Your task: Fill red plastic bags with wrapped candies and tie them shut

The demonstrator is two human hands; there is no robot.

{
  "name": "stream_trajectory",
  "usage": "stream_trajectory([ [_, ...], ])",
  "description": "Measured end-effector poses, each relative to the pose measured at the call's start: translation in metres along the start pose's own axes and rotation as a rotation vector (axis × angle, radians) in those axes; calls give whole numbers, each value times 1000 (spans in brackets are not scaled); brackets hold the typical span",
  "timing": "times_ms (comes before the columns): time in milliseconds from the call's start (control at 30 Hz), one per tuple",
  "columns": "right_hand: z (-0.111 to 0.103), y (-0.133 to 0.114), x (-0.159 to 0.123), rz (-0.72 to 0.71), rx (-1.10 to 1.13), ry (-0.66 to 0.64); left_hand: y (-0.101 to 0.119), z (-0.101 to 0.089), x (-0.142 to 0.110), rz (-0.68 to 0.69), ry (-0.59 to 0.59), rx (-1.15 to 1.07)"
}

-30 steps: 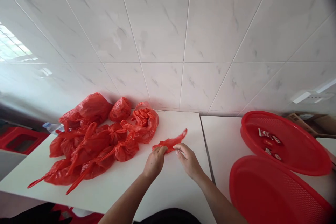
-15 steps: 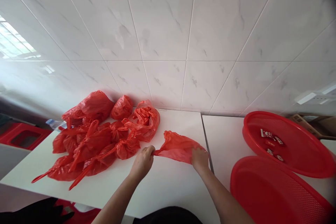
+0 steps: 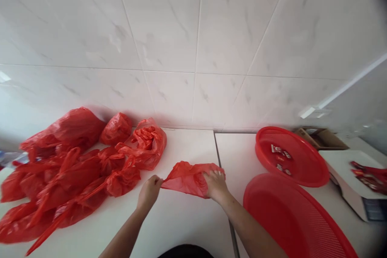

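Note:
A thin red plastic bag is stretched between my hands above the white table. My left hand is closed in a pinch on its narrow, gathered left end. At the wide right end, my right hand grips the bag, its fingers bent over the film and partly hidden by it. The bag looks thin and flat, with folds near my right fingers. To the left of my left hand lies a pile of tied red plastic bags, bulging with contents I cannot make out. A looser, crumpled red bag sits near the wall.
On the right stand two red plastic baskets: the farther basket holds several small wrapped packets, the nearer basket shows a bare inside. Behind are a cardboard box and a white scale-like device with red packets on it. A tiled wall closes the back.
The view has swung to the right, bringing the white device into sight. The bag stays between both hands, and my right fingers are now spread more over it.

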State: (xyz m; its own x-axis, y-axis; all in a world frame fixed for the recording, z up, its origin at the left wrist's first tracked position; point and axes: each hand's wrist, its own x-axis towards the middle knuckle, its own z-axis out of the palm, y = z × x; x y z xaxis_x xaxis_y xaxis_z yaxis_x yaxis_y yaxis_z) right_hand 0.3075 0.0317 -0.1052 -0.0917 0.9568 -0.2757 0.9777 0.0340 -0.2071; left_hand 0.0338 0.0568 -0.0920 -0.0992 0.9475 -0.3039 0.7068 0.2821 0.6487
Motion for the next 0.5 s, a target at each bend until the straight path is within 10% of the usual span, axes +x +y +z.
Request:
stream_trajectory([
  [267,13,9,-12,-18,53,-11,15,14,-3,-402,-215,-1056],
  [367,14,13,-8,0,83,6,28,12,-6,-378,-194,-1150],
  [500,6,23,3,37,115,39,40,10,-9,-36,-282,-753],
])
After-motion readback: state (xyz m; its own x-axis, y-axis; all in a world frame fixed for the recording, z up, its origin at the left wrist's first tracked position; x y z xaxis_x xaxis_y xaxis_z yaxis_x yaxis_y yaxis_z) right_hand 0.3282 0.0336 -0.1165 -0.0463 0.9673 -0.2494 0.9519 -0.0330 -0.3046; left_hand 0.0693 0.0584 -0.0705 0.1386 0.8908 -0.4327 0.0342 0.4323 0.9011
